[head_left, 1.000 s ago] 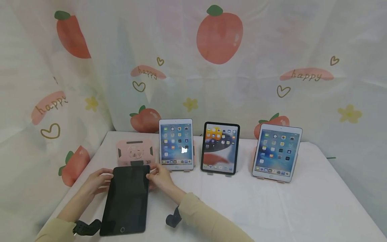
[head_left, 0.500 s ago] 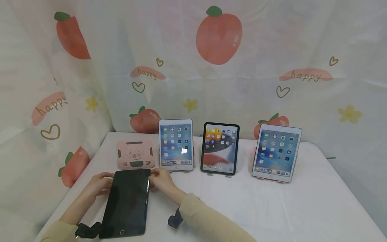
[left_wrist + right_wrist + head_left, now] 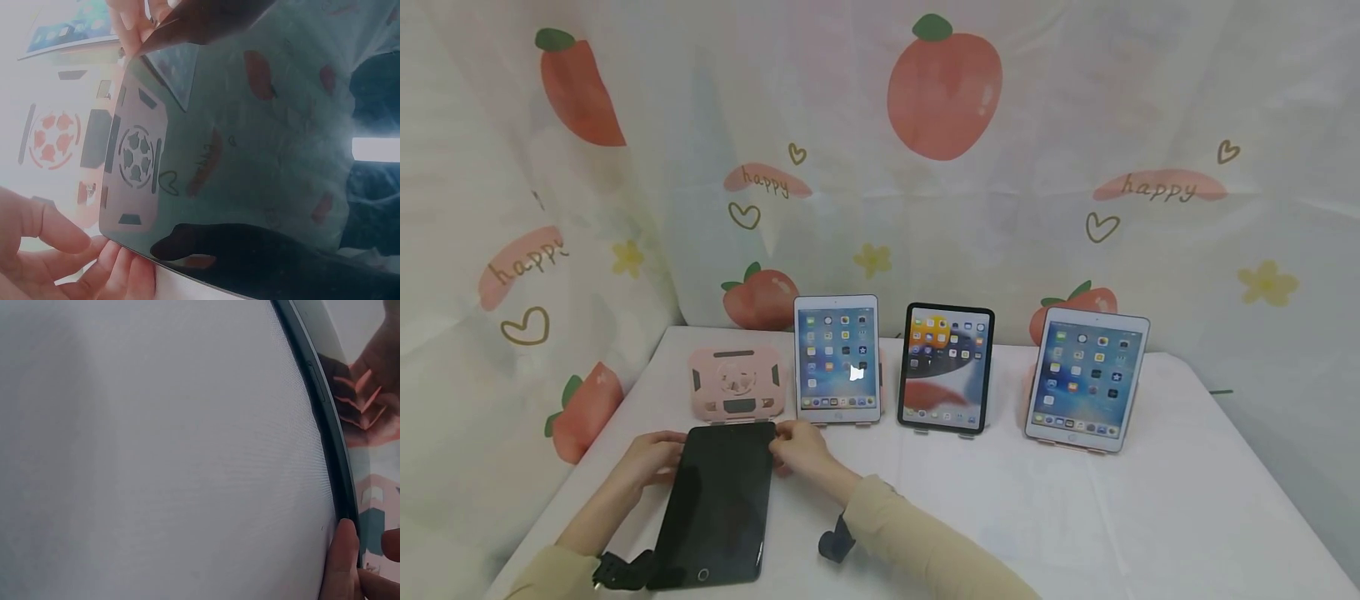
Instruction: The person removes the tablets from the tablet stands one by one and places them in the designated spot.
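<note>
In the head view a black tablet (image 3: pixel 722 500) lies at front left on the white table, its round button towards me. Beside its upper left edge is my left hand (image 3: pixel 651 458). Seen from the left wrist, the fingers (image 3: pixel 134 269) touch the tablet's edge while the thumb (image 3: pixel 59 228) stays off the screen. My right hand (image 3: pixel 801 450) holds the upper right corner, fingertips (image 3: pixel 345 540) against the side edge in the right wrist view. Just beyond the tablet's top edge stands a pink tablet stand (image 3: pixel 737 379) with a football-shaped cutout.
A white tablet (image 3: pixel 837 358), a black-framed tablet (image 3: pixel 947 367) and another white tablet (image 3: pixel 1087 379) stand propped along the back, screens towards me. Behind them hangs a fruit-print curtain (image 3: pixel 1015 225). The white table (image 3: pixel 1000 517) extends to the right.
The black tablet has come slightly towards me and down, away from the pink stand, whose lower part now shows. My left thumb has left the tablet's screen edge.
</note>
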{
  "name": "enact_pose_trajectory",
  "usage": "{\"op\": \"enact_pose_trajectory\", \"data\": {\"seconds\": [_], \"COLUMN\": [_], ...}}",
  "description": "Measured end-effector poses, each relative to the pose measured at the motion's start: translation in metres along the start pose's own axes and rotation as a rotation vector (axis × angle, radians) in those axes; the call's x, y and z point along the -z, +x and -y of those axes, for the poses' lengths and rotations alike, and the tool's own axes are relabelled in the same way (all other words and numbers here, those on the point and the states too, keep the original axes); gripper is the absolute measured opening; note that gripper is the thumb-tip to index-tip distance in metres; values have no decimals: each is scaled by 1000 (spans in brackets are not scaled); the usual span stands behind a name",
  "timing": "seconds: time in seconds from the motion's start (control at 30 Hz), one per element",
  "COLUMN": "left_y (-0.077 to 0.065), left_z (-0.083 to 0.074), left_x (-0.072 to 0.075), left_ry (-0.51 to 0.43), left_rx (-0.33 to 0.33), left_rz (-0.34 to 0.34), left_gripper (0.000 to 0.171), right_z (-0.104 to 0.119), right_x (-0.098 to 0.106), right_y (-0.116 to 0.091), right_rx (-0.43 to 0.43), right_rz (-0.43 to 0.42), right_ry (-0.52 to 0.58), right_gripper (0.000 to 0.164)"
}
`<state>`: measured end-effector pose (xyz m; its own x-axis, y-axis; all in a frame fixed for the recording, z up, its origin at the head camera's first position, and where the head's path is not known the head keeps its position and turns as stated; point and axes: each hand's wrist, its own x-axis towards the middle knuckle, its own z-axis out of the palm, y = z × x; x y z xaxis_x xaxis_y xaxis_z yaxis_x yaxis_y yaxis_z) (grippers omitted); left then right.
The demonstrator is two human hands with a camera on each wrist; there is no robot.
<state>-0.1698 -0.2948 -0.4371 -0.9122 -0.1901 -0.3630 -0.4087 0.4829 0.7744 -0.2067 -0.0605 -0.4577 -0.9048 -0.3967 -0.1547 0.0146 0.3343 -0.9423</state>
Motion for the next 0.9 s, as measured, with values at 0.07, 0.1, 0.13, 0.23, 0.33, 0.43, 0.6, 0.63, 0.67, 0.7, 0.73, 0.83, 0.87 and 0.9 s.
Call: {"op": "enact_pose_trajectory", "data": {"seconds": [0.07,0.1,0.13,0.23,0.33,0.43,0.6,0.63,0.67,0.7,0.73,0.83,0.87,0.9], "left_y": [-1,-1,-1,0,0,0,-1,-2,-2,-1,-1,0,1,1], "left_z": [0,0,0,1,1,0,-1,-1,-1,-1,0,1,2,3], "left_x": [0,-1,-1,-2,-3,-3,-4,-4,-4,-5,-5,-7,-8,-9], "left_ry": [8,15,15,19,14,16,41,47,54,58,62,83,92,101], "left_rx": [-1,-3,-2,-3,-6,-15,-26,-29,-33,-36,-42,-54,-57,-63], "left_rz": [-6,-7,-11,-16,-18,-11,-2,-1,-2,-5,-9,-30,-39,-48], "left_gripper": [42,42,42,42,43,44,45,45,46,46,45,44,44,44], "right_z": [0,-1,-1,-2,-2,-1,-1,-1,-1,-1,-1,-2,-3,-3], "right_x": [0,0,-1,-1,-2,-3,-4,-4,-4,-3,-3,-1,-1,0], "right_y": [0,0,0,0,0,-1,-2,-2,-3,-2,-2,-2,-2,-2], "right_rx": [5,7,8,12,12,8,13,16,20,23,27,31,32,30], "right_rz": [-2,-2,-3,-10,-24,-40,-45,-44,-43,-40,-37,-25,-20,-15], "right_ry": [-10,-15,-22,-32,-35,-36,-37,-36,-35,-30,-27,-11,-6,-1], "right_gripper": [42,42,42,42,42,42,43,43,43,43,43,42,42,42]}}
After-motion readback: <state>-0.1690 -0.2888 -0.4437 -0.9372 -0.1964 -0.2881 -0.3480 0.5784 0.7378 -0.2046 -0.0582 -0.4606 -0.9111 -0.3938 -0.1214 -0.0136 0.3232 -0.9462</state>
